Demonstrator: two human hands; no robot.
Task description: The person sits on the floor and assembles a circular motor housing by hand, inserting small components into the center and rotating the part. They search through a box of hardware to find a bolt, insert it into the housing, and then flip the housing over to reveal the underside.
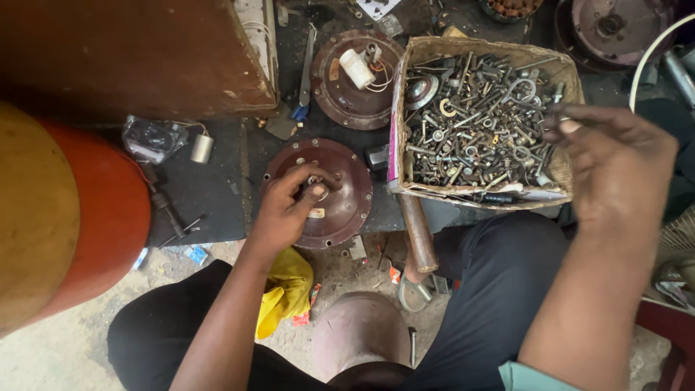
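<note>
At the centre hub of the round brown motor cover point(318, 194), the fingers point(313, 182) of the left hand point(289, 206) are pinched narrow around a small metal part at the bearing seat (whether a washer or a nut, the view is too small to say). That cover lies flat on the dark mat directly below the hand, so the left hand is the one already on it, its wrist coming in from below left.

Off to the right, the right hand point(615, 163) hovers above the right edge of the cardboard box point(485, 49), fingers curled and nipping a thin metal piece, apparently a screw or pin, whose long axis points left, back toward the cover. Between this hand and the cover lies the near left corner of the box.

Inside the box sits a dense heap of bolts, nuts and washers point(478, 127), with an eye bolt and a domed metal cap among them. Beyond the near cover, a second motor cover point(355, 80) carries a white capacitor point(357, 69) with wires. A wooden handle point(418, 232) rests under the box's near edge, and a yellow cloth point(288, 289) lies on the floor below the left wrist.
</note>
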